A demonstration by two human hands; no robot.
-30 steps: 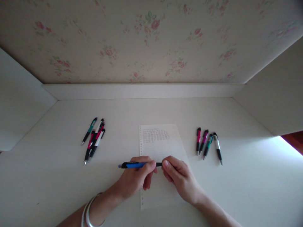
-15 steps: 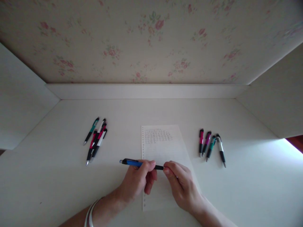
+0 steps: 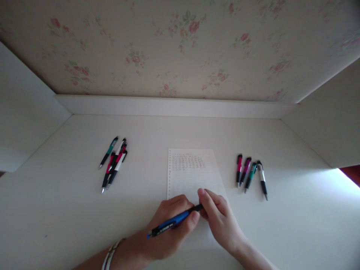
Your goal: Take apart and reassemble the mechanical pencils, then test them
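Observation:
A blue and black pen (image 3: 171, 223) lies across my left hand (image 3: 171, 225), tilted with its clicker end low to the left. My left fingers are curled round its barrel. My right hand (image 3: 218, 219) pinches the pen's black tip end between thumb and fingers. Both hands sit over the lower part of a lined paper sheet (image 3: 192, 170) with faint writing near its top.
A heap of several pens (image 3: 114, 162) lies at the left of the white desk (image 3: 70, 210). A row of several pens (image 3: 251, 174) lies to the right of the sheet. White side panels and a floral wall enclose the desk.
Both hands drew back toward me with the pen. The pen went from lying level to slanting, its clicker end dropping to the lower left.

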